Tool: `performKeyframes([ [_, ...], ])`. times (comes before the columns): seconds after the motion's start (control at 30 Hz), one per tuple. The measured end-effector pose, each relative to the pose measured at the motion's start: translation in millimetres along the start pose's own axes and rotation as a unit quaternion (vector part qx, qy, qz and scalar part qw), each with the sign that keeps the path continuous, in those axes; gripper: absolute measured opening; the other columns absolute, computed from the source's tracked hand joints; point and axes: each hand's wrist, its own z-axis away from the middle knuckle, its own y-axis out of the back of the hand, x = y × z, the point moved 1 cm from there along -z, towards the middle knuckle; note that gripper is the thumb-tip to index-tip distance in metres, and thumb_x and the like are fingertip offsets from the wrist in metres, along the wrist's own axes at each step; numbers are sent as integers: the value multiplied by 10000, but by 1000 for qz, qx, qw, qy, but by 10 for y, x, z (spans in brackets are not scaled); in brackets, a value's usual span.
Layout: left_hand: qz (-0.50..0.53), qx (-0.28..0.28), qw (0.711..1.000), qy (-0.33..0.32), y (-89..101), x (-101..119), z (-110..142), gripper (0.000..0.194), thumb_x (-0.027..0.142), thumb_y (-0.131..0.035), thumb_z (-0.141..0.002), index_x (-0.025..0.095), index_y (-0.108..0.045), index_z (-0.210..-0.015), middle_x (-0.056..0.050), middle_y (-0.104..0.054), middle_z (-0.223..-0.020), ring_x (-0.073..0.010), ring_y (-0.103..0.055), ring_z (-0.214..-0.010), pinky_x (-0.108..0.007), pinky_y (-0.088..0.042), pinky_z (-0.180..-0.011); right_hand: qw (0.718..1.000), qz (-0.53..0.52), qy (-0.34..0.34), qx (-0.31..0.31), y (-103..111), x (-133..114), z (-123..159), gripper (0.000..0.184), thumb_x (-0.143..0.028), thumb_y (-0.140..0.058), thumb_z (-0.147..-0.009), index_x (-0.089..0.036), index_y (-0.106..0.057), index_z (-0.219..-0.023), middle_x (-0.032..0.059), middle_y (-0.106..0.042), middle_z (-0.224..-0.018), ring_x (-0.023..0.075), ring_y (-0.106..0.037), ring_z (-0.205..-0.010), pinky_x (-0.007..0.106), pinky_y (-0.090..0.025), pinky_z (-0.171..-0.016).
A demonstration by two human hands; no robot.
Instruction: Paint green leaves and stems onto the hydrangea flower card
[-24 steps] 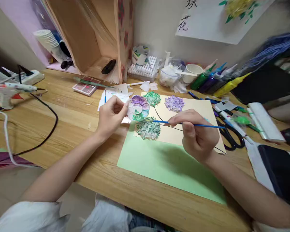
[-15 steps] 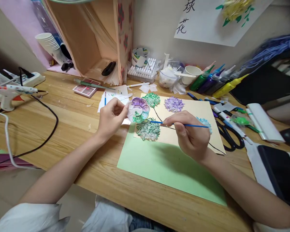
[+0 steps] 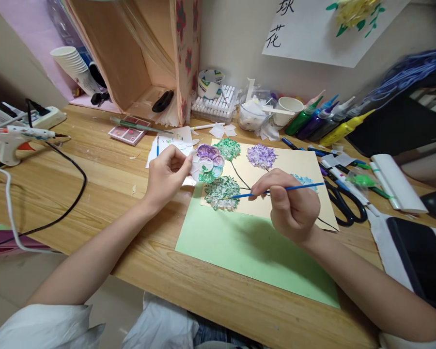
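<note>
Round-welled paint palette [image 3: 208, 164] with purple, green and teal smears, pinched in left hand [image 3: 168, 175], slim blue paintbrush [image 3: 287, 189] gripped by right hand [image 3: 295, 206], tip at crinkled dark-green flower [image 3: 222, 193]

Both forearms reaching in from lower corners. Left hand [image 3: 167, 174] raised, thumb and index fingers [image 3: 187, 162] pinched. Right hand [image 3: 294, 203] in pen-like grip, thumb against bent fingers, wrist slightly bent.

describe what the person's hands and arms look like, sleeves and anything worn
The left hand and right hand have no gloves, and no ring, watch or bracelet shows. The left sleeve is white, loose and creased, ending near the elbow. Only a pale edge of the right sleeve is in view.
</note>
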Motion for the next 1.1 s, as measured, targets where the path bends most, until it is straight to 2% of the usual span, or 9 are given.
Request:
performKeyframes([
  [0.1, -1, 2, 1000, 2, 1, 2, -2, 263, 365, -621, -815, 190, -479, -681, 23, -567, -617, -103, -582, -560, -224, -487, -517, 999, 18, 18, -35, -17, -21, -3, 223, -194, -396, -936, -182, -581, -813, 40, -622, -643, 138, -558, -599, 285, -454, -535],
  [0.3, 9, -1, 1000, 4, 4, 16, -1, 256, 354, -622, -817, 190, -478, -682, 23, -570, -614, -103, -587, -555, -226, -486, -515, 997, 30, 36, -65, -45, -21, -12, 190, -166, -437, -918, -173, -579, -791, 45, -623, -635, 134, -553, -589, 290, -449, -542],
  [0.6, 5, 1, 1000, 3, 1, 15, 2, 270, 375, -620, -818, 197, -472, -680, 27, -570, -612, -105, -589, -551, -232, -491, -513, 996, 27, 42, -76, -70, -18, -5, 162, -165, -448, -917, -157, -586, -834, 62, -649, -662, 146, -583, -621, 291, -461, -549],
  [0.8, 5, 4, 1000, 1, -1, 13, 2, 271, 385, -623, -813, 202, -477, -678, 27, -568, -601, -111, -592, -550, -237, -491, -504, 998, 18, 39, -55, -24, -34, -32, 193, -182, -423, -922, -173, -581, -813, 50, -632, -651, 143, -582, -609, 288, -470, -551],
  [1.1, 0, 6, 1000, -1, 6, 9, 2, 277, 405, -627, -805, 204, -484, -679, 23, -568, -609, -113, -586, -558, -242, -493, -513, 995, 19, 52, -88, -73, -23, -10, 162, -171, -443, -919, -161, -587, -846, 58, -651, -674, 149, -594, -645, 290, -475, -565],
])
